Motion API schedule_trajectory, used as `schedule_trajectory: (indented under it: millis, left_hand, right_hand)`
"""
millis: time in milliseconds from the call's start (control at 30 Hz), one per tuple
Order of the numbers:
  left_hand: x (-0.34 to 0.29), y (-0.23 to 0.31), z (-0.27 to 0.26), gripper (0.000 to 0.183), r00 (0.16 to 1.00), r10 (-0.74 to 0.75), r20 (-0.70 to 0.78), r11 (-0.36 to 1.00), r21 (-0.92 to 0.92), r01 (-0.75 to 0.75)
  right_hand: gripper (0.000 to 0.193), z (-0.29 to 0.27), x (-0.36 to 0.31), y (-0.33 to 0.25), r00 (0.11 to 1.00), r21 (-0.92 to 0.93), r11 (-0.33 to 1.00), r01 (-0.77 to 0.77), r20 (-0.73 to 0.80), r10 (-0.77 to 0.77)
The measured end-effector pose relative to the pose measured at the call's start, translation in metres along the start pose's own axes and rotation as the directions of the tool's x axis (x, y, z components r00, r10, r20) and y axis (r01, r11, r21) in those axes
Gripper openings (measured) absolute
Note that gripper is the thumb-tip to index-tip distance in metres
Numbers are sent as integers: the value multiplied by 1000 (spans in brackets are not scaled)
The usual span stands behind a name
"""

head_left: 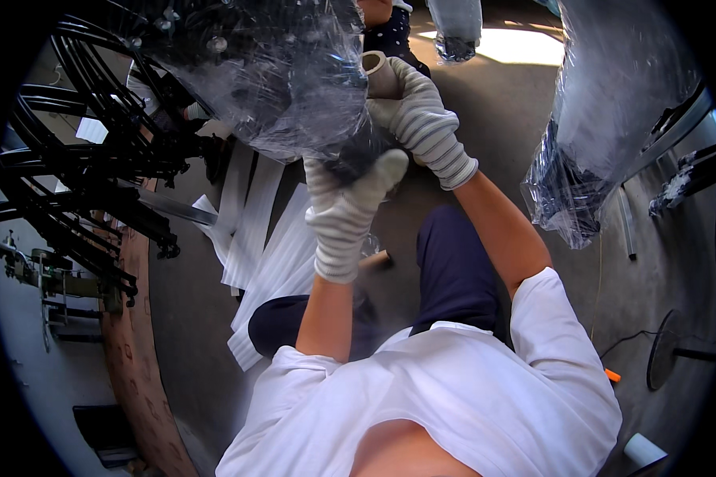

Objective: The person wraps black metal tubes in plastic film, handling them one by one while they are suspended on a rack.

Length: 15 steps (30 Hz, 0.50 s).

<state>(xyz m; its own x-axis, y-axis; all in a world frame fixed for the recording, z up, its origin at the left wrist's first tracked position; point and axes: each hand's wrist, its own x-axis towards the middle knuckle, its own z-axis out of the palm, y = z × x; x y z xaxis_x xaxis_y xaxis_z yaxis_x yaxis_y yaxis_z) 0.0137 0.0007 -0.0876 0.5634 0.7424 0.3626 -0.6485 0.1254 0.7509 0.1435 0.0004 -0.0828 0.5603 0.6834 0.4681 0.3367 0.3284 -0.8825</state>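
Note:
A large bundle of dark parts (294,95), wrapped in clear plastic film, hangs in front of me at the top. My right hand (422,115), in a striped white knit glove, is closed round a roll of stretch film (380,77); its cardboard core faces up, against the bundle's right side. Lower down, my left hand (344,211), gloved the same way, cups the bundle's dark bottom end. Its thumb lies on the right side of that end, and its fingers are partly hidden behind the film.
Black metal frames (95,135) hang at the left. White foam strips (274,254) lie on the floor beside a cardboard tube (375,260). Another wrapped bundle (589,135) hangs at the right, near a round stand base (662,350). Another person's dotted clothing (390,40) shows beyond.

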Motion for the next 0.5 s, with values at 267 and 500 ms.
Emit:
schedule_trajectory:
  millis: [267, 500]
  left_hand:
    - [18, 5, -8, 34, 998, 58, 17, 906, 418, -59]
    - [19, -4, -36, 39, 998, -63, 24, 879, 475, 44]
  right_hand:
    - [29, -32, -11, -15, 924, 433, 856, -281, 362, 120]
    - [37, -38, -20, -13, 862, 550, 713, -434, 485, 150]
